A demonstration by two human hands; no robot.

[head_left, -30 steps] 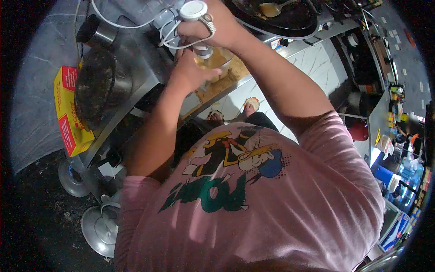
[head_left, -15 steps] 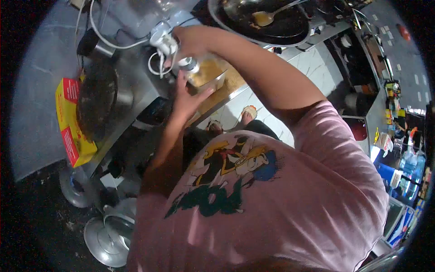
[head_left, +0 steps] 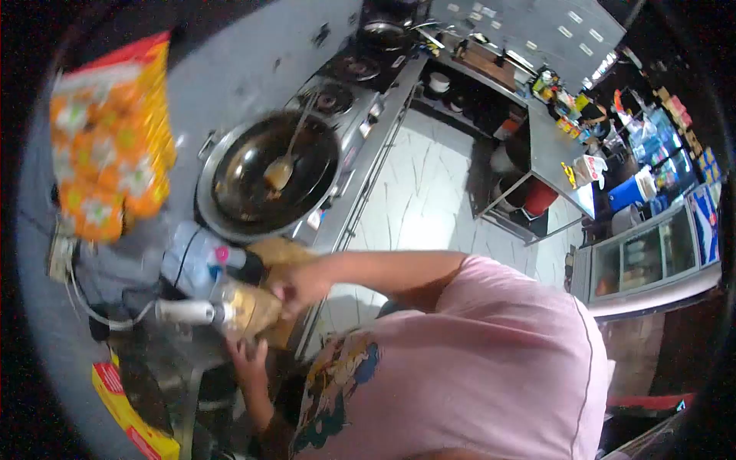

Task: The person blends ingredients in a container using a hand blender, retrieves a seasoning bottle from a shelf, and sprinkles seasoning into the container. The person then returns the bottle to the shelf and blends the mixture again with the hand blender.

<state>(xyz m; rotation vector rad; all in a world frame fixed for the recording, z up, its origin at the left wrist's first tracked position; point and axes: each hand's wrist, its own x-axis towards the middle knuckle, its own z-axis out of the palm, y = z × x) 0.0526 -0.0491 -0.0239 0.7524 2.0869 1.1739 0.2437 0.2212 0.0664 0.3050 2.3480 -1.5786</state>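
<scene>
A clear, square-sided container with yellowish-brown contents sits on the counter in front of me. My right hand is at its right side, fingers curled on the rim. Below it, my left hand has its fingers spread, the tips at the container's near side. A white handheld appliance, apparently a hand blender, lies with its end at the container's left edge; neither hand is on it. Blur hides the exact finger contact.
A large dark wok with a ladle stands on the stove beyond. An orange flowered bag hangs at the left wall. A yellow-red box is at lower left. A clear jug-like vessel stands behind the container.
My right hand has left the white appliance and moved to the container's side. The left hand's fingers have spread. My view has swung, bringing more of the stove and room into sight.
</scene>
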